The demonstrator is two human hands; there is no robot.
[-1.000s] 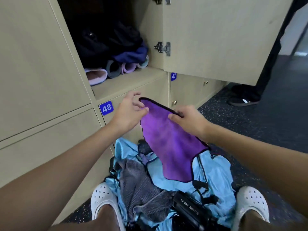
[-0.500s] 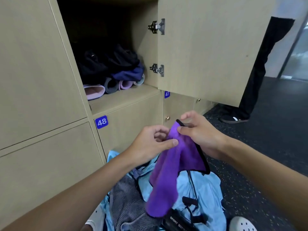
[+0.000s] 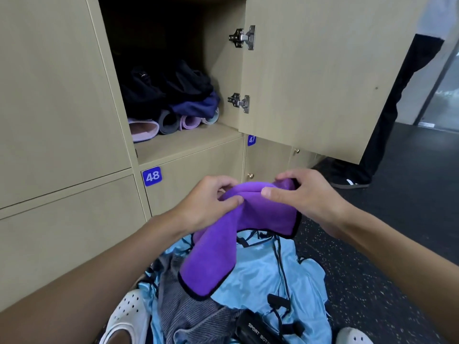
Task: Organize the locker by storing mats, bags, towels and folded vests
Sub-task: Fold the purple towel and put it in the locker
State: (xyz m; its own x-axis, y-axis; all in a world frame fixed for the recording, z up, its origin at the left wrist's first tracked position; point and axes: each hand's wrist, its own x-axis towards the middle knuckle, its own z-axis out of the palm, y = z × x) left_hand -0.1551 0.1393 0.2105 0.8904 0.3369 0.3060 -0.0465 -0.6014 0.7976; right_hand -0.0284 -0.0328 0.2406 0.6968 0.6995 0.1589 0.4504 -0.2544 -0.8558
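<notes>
Purple towel (image 3: 238, 232) now doubled over between hands.

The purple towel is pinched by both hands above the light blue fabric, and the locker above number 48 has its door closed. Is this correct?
Not quite: the head view shows the door of the locker above the 48 label open, rolled mats inside. The left hand and right hand do pinch the purple towel above the light blue fabric.
</notes>
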